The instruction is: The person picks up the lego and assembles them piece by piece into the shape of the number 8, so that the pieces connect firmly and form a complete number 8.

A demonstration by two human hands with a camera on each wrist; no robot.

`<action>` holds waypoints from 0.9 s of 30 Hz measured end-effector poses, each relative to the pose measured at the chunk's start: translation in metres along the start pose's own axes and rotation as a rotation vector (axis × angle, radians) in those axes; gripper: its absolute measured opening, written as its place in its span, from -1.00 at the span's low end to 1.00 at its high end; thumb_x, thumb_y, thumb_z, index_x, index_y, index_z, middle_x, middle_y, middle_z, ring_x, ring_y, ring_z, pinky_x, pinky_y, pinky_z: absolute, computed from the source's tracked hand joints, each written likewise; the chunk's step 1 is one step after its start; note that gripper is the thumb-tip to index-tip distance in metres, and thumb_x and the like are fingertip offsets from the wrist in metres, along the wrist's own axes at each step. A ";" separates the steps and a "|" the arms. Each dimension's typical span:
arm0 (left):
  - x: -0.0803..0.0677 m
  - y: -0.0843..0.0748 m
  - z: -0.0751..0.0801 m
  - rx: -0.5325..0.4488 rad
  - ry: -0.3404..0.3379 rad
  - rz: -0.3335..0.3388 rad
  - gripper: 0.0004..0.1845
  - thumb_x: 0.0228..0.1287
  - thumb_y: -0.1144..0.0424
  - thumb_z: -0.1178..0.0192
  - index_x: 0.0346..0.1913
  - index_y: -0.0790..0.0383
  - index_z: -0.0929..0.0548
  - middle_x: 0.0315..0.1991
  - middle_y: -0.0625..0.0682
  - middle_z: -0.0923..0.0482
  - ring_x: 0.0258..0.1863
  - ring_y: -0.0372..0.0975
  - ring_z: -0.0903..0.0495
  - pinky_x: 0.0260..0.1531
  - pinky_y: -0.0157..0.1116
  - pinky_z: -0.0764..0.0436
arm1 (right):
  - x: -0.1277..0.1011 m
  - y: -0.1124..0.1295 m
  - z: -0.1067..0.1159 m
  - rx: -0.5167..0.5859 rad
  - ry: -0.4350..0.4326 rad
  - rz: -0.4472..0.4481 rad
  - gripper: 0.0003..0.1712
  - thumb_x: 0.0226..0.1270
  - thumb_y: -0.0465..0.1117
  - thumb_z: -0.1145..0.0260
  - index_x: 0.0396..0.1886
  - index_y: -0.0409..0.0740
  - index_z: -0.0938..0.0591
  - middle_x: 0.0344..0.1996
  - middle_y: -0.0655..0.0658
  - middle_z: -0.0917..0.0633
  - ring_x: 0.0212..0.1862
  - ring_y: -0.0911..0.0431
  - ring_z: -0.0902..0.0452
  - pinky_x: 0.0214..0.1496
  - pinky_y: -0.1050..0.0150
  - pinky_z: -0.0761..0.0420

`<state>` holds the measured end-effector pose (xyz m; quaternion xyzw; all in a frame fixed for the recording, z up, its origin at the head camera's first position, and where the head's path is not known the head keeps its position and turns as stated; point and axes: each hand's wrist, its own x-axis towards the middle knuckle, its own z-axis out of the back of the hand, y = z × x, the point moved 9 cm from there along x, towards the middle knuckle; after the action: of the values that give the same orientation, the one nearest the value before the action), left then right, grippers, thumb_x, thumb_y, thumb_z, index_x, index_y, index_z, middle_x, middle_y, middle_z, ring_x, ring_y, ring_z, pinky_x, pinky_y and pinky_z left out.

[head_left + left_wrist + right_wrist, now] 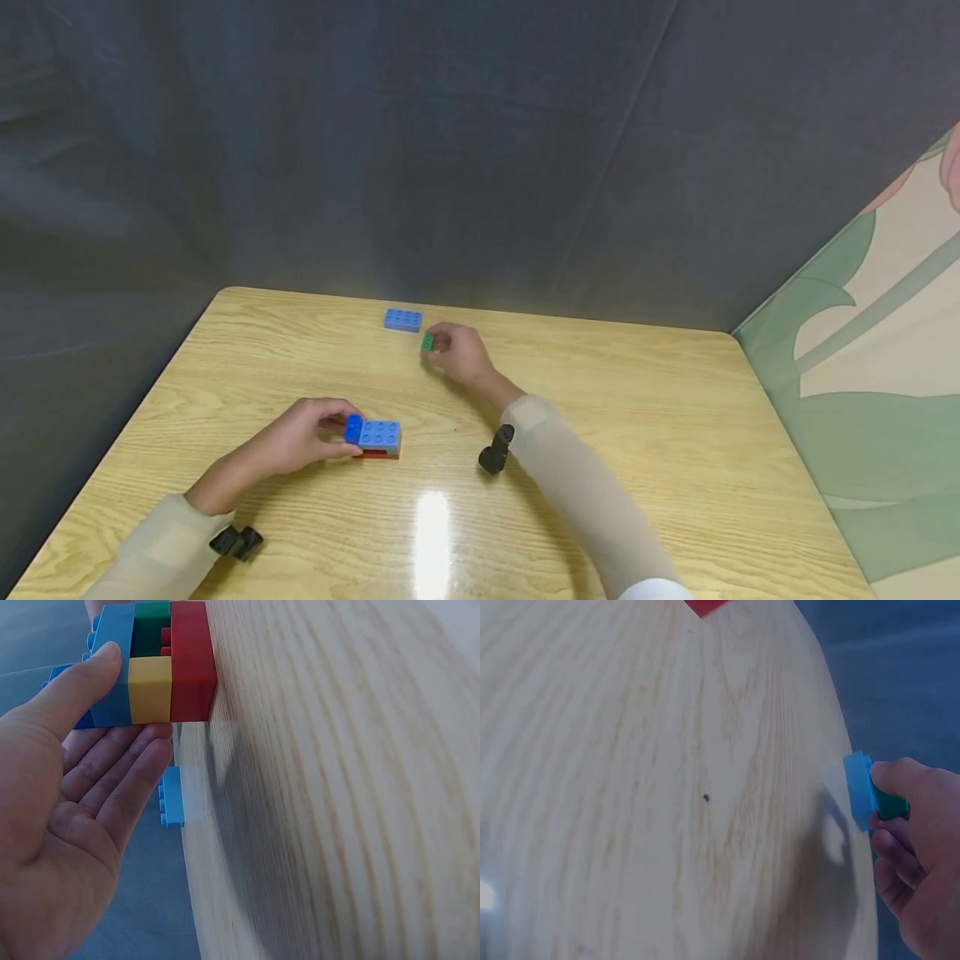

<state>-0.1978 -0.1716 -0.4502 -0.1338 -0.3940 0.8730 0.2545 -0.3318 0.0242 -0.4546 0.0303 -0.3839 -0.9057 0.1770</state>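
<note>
A pale wooden bench (pixel 600 400) stood before a dark grey curtain (pixel 375 142). Near its middle the left hand (pixel 300 437) held the brick stack (pixel 375 437) between thumb and straight fingers; near the far edge the right hand (pixel 457 352) pinched a small green brick (pixel 427 342) beside a light blue brick (pixel 402 320). The bricks looked light, stiff and smooth, best gripped by their flat sides.

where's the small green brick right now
In the head view the green brick is at the far middle of the table, pinched in the right hand, just in front of the loose light blue brick.
</note>
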 end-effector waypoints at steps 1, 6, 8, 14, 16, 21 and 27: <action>0.000 0.000 0.000 0.001 0.000 0.000 -0.65 0.20 0.16 -0.50 0.01 0.13 -0.68 -0.08 -0.06 -0.67 -0.05 -0.10 -0.71 -0.07 -0.23 -0.71 | -0.002 0.003 0.001 -0.006 0.006 0.012 -0.57 0.32 -0.18 -0.49 0.15 -0.21 -0.69 -0.14 -0.10 -0.75 -0.19 0.11 -0.61 -0.19 0.29 -0.62; 0.000 -0.001 0.000 0.001 0.001 0.001 -0.66 0.20 0.17 -0.50 0.01 0.13 -0.68 -0.09 -0.07 -0.68 -0.06 -0.12 -0.71 -0.08 -0.24 -0.71 | -0.012 0.017 0.007 0.003 0.027 0.059 -0.58 0.30 -0.15 -0.50 0.11 -0.19 -0.71 -0.13 -0.06 -0.75 -0.14 0.12 -0.60 -0.17 0.29 -0.62; 0.000 -0.002 0.000 0.000 0.002 0.001 -0.66 0.20 0.16 -0.50 0.00 0.12 -0.68 -0.09 -0.08 -0.68 -0.06 -0.12 -0.71 -0.07 -0.24 -0.71 | -0.017 0.022 0.010 0.000 0.033 0.075 -0.59 0.28 -0.15 -0.51 0.08 -0.20 -0.72 -0.16 -0.05 -0.75 -0.13 0.11 -0.60 -0.15 0.29 -0.62; 0.000 -0.001 0.000 -0.002 0.003 0.007 -0.65 0.21 0.14 -0.50 0.01 0.12 -0.69 -0.09 -0.08 -0.68 -0.06 -0.14 -0.71 -0.08 -0.25 -0.71 | -0.031 0.040 0.017 -0.035 0.040 0.133 -0.61 0.25 -0.14 -0.54 0.03 -0.20 -0.74 -0.17 -0.04 -0.77 -0.14 0.09 -0.63 -0.14 0.31 -0.62; 0.000 -0.001 0.000 -0.003 0.002 0.009 -0.64 0.21 0.14 -0.50 0.02 0.13 -0.69 -0.09 -0.07 -0.68 -0.07 -0.14 -0.71 -0.08 -0.25 -0.71 | -0.037 0.046 0.019 -0.036 0.040 0.154 -0.62 0.25 -0.14 -0.54 0.02 -0.20 -0.74 -0.17 -0.05 -0.77 -0.15 0.09 -0.63 -0.15 0.32 -0.62; 0.001 -0.001 0.000 -0.003 0.002 0.004 -0.64 0.21 0.15 -0.49 0.02 0.13 -0.69 -0.09 -0.08 -0.68 -0.07 -0.15 -0.71 -0.08 -0.26 -0.71 | -0.053 0.058 0.021 -0.017 0.049 0.196 -0.63 0.25 -0.15 -0.55 0.00 -0.21 -0.75 -0.18 -0.05 -0.78 -0.17 0.09 -0.64 -0.19 0.33 -0.60; 0.001 -0.001 0.000 -0.012 0.006 0.003 -0.63 0.20 0.15 -0.50 0.03 0.15 -0.68 -0.10 -0.08 -0.68 -0.08 -0.16 -0.71 -0.09 -0.27 -0.71 | -0.069 0.069 0.016 0.011 0.079 0.239 -0.62 0.23 -0.15 -0.55 0.00 -0.23 -0.75 -0.18 -0.05 -0.77 -0.16 0.05 -0.64 -0.24 0.36 -0.56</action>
<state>-0.1984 -0.1701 -0.4494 -0.1383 -0.3981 0.8707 0.2535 -0.2501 0.0150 -0.4003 0.0212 -0.3826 -0.8742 0.2984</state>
